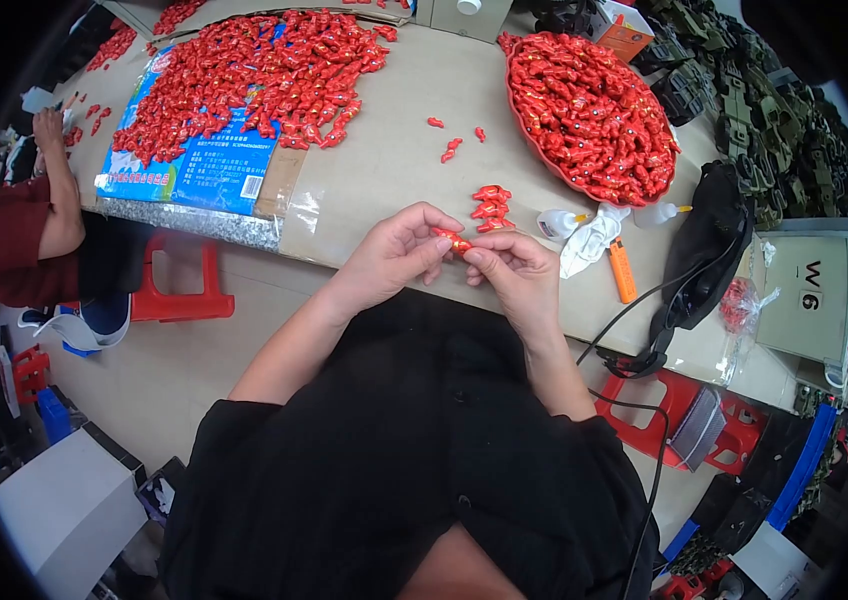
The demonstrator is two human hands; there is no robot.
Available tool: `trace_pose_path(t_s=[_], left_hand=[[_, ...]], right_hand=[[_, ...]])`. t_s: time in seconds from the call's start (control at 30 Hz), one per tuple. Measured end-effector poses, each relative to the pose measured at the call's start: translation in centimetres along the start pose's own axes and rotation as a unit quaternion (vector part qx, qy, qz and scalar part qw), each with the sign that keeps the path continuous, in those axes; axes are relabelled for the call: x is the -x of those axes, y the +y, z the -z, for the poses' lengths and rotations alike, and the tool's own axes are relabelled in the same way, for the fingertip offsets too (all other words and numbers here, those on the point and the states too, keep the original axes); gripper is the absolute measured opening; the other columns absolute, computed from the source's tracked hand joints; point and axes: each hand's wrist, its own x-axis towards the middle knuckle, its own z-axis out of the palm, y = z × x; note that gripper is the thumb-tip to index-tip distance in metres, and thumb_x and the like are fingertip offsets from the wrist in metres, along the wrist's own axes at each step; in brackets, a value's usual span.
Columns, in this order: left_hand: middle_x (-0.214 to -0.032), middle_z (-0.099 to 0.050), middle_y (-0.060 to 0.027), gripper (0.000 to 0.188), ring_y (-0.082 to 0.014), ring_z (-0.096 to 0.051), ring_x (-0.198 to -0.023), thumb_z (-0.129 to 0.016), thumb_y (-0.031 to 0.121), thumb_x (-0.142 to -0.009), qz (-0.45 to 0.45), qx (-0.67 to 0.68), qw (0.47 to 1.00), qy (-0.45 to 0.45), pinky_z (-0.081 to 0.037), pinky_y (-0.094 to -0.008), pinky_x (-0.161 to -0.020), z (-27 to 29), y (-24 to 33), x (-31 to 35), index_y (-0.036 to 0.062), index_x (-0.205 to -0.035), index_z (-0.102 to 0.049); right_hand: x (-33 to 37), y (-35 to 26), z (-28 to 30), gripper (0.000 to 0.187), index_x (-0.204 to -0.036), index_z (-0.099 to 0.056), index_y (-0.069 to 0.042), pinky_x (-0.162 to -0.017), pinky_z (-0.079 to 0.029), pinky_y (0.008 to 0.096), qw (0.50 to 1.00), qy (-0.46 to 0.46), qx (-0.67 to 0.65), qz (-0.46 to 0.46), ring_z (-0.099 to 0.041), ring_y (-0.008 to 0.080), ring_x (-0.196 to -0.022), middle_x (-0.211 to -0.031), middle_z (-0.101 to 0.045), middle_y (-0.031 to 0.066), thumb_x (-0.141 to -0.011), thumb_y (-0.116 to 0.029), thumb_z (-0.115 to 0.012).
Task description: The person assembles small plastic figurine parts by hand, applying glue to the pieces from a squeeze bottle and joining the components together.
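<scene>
Between my two hands, over the table's near edge, is a small glossy red figurine (452, 240) with gold touches. My left hand (399, 250) pinches one end of it with thumb and forefinger. The thumb and fingers of my right hand (516, 272) close on its other end. Just beyond my right hand a short stack of similar red figurines (491, 208) lies on the table. A red basin (514, 110) heaped with such pieces stands farther right. Many more red figurines (244, 75) are spread over a blue printed sheet (199, 175) at the far left.
Right of my hands lie a small white glue bottle (556, 224), a crumpled white tissue (592, 240) and an orange tool (622, 270). A black bag (709, 250) with a cable rests farther right. Another person's arm (59, 190) reaches over the table at left, near a red stool (184, 285).
</scene>
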Motion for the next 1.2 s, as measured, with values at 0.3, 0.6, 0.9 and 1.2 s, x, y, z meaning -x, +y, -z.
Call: trace_pose_path(t_s=[0.3,0.6,0.9,1.2], left_hand=[[-0.079,-0.055,-0.0003,0.025,-0.0038,-0.045,-0.056,-0.05,0.014,-0.086,0.041,0.003,0.999,0.013,-0.039,-0.0181,-0.051,-0.3,0.5,0.0,0.0004,-0.107,-0.051],[-0.077,-0.056,-0.0006,0.025,-0.0034,-0.044,-0.054,-0.049,0.012,-0.085,0.068,0.029,0.997,0.025,-0.039,-0.0181,-0.05,0.0,0.7,-0.2,-0.0001,-0.107,-0.053],[-0.074,-0.053,-0.0006,0.024,-0.0042,-0.042,-0.054,-0.048,0.009,-0.085,0.084,0.034,0.995,0.039,-0.036,-0.0174,-0.049,-0.3,0.8,-0.5,-0.0019,-0.105,-0.053],[-0.074,-0.052,-0.0001,0.023,-0.0042,-0.041,-0.055,-0.046,0.008,-0.085,0.09,0.017,0.995,0.036,-0.036,-0.0175,-0.051,-0.4,1.0,-0.6,-0.0007,-0.105,-0.053]], right_hand=[[-0.1,0.5,0.2,0.008,-0.085,-0.058,0.005,-0.055,-0.048,0.0207,0.999,-0.01,0.023,0.037,-0.056,0.0107,-0.061,-0.08,-0.057,0.0094,-0.077,0.003,-0.056],[-0.3,0.4,0.1,0.008,-0.085,-0.058,0.004,-0.056,-0.048,0.0198,1.0,-0.024,0.004,-0.005,-0.055,0.0083,-0.063,-0.077,-0.056,0.0057,-0.08,-0.002,-0.056],[-0.2,1.2,-0.3,0.005,-0.084,-0.055,0.005,-0.055,-0.045,0.0202,0.994,0.002,0.085,0.069,-0.053,0.01,-0.061,-0.081,-0.052,0.0079,-0.08,0.001,-0.053],[-0.4,1.2,-0.5,0.002,-0.078,-0.055,0.004,-0.053,-0.042,0.0183,0.993,0.006,0.087,0.076,-0.05,0.0075,-0.06,-0.076,-0.053,0.0058,-0.079,0.002,-0.054]])
